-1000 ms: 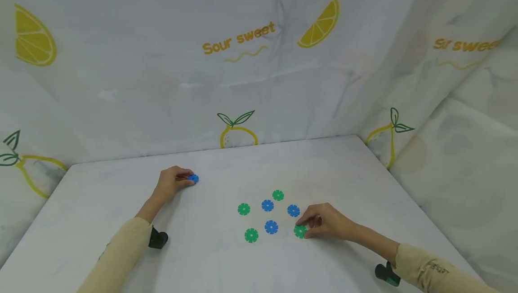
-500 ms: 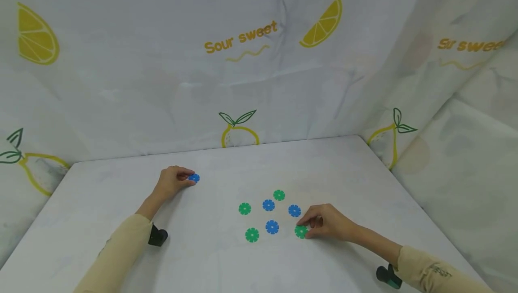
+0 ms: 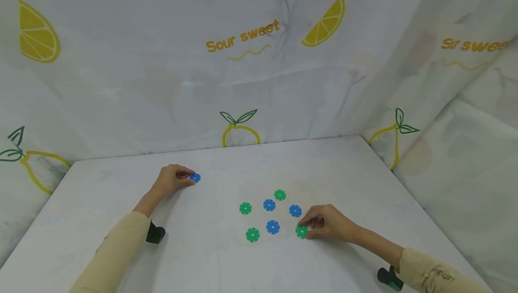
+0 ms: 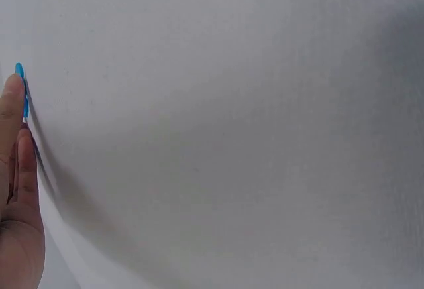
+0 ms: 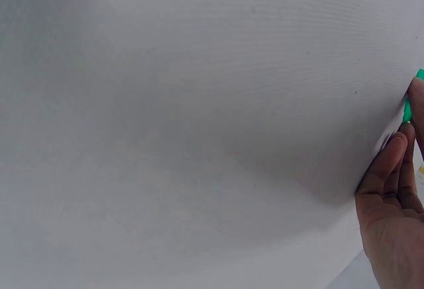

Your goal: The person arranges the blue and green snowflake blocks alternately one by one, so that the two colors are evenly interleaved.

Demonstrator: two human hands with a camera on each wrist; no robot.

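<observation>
Far left on the white table, my left hand [image 3: 171,179] pinches a blue notched plastic disc [image 3: 196,177] between thumb and fingers. The disc's edge also shows in the left wrist view, a blue sliver [image 4: 26,107] by the fingertips. On the right, my right hand [image 3: 329,223] pinches a green notched disc [image 3: 301,232] by its edge. Part of that disc is hidden by the fingers; in the right wrist view only a green sliver [image 5: 407,111] shows. A blue disc [image 3: 295,210] lies just behind it.
Between the hands lie more flat discs: blue ones [image 3: 273,227] [image 3: 269,205] and green ones [image 3: 252,234] [image 3: 245,208] [image 3: 280,195]. The table [image 3: 218,266] ends at a lemon-printed curtain [image 3: 162,82] behind and on the right.
Both hands keep their hold, and the discs stay in place on the table. Only the head view has shifted slightly.
</observation>
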